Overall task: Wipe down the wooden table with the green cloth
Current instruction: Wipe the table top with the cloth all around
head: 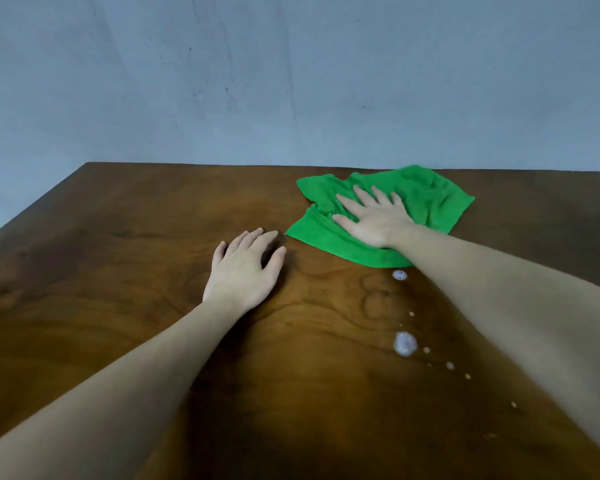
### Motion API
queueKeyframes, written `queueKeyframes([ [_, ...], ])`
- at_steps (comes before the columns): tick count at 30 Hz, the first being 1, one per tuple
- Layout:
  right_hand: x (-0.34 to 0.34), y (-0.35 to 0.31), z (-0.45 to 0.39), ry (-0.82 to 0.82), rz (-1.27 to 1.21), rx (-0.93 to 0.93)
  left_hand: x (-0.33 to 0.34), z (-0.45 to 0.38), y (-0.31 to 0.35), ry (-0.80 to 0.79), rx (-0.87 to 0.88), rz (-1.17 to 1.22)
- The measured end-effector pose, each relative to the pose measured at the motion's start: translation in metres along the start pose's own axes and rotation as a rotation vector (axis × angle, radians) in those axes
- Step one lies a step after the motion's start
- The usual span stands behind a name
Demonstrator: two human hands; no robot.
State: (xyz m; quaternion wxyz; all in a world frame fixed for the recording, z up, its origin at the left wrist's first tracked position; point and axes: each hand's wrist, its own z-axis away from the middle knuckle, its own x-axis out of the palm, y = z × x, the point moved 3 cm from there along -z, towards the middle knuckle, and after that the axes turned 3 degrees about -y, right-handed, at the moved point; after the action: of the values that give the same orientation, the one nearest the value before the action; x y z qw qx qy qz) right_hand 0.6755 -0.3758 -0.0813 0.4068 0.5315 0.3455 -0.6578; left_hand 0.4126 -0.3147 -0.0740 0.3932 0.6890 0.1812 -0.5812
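A: Two hands on the desk [101, 271], both flat. Going left to right: left hand [245, 268] rests palm down on bare wood, fingers loosely together, holding nothing. Looks like a brace.

B: And the cloth?

A: Green cloth [426, 199] lies far right of centre, near the back edge by the wall [291, 81]. Crumpled, not folded. Right hand [373, 220] is pressed on top of it, fingers spread, palm down. No pinch, just pushing it against the wood.

B: So mid-wipe?

A: My read: yes, a wiping stroke in hand, at the far end of reach. Most of the job looks open.

B: Why?

A: Foam spots [405, 344] sit on the near right part of the desk, one big blob, one smaller [399, 275] just off the cloth's near edge, plus a trail of small droplets running toward the near right corner. Part of it is hidden under the right forearm.

B: Next move?

A: Probably drag the cloth back toward the body over that trail, keeping the palm loaded so the cloth doesn't bunch. Left side of the desk needs a pass too; left hand would have to clear out.
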Motion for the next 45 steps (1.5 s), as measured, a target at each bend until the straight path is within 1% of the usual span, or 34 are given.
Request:
queueKeyframes([
  [4,0.013,-0.03,0.059,0.016,0.019,-0.08,-0.008,0.008,0.0,0.021,0.015,0.173],
  [6,0.019,-0.046,0.092,0.015,0.015,-0.135,-0.01,0.017,0.002,0.028,0.039,0.211],
  [10,0.033,-0.064,0.157,0.01,0.023,-0.296,-0.003,0.051,0.008,0.018,0.168,0.169],
  [13,0.034,-0.053,0.184,0.023,-0.04,-0.388,0.004,0.082,0.012,-0.021,0.297,0.085],
  [15,0.034,-0.04,0.193,0.051,-0.025,-0.375,0.006,0.101,0.012,-0.037,0.348,0.027],
  [17,0.035,-0.029,0.196,0.07,0.05,-0.297,0.008,0.116,0.012,-0.057,0.366,-0.006],
  [20,0.035,-0.023,0.192,0.023,0.078,-0.171,0.006,0.133,0.013,-0.061,0.37,0.003],
  [23,0.036,-0.037,0.194,-0.023,0.019,-0.083,0.002,0.153,0.01,-0.043,0.366,0.031],
  [26,0.04,-0.069,0.214,-0.011,0.01,-0.044,-0.001,0.169,0.005,-0.013,0.341,0.087],
  [29,0.047,-0.105,0.247,-0.027,0.021,-0.083,-0.005,0.182,0.002,0.006,0.302,0.168],
  [33,0.057,-0.138,0.295,-0.035,0.054,-0.195,-0.011,0.196,0.003,0.006,0.255,0.287],
  [36,0.064,-0.149,0.328,-0.023,0.059,-0.297,-0.007,0.201,0.006,-0.044,0.257,0.226],
  [39,0.069,-0.141,0.352,-0.018,0.074,-0.359,-0.002,0.21,0.012,-0.039,0.32,0.12],
  [42,0.073,-0.121,0.37,-0.009,0.089,-0.4,0.003,0.218,0.021,-0.034,0.354,0.12],
  [45,0.076,-0.092,0.385,-0.004,0.102,-0.428,0.005,0.222,0.029,-0.027,0.344,0.132],
])
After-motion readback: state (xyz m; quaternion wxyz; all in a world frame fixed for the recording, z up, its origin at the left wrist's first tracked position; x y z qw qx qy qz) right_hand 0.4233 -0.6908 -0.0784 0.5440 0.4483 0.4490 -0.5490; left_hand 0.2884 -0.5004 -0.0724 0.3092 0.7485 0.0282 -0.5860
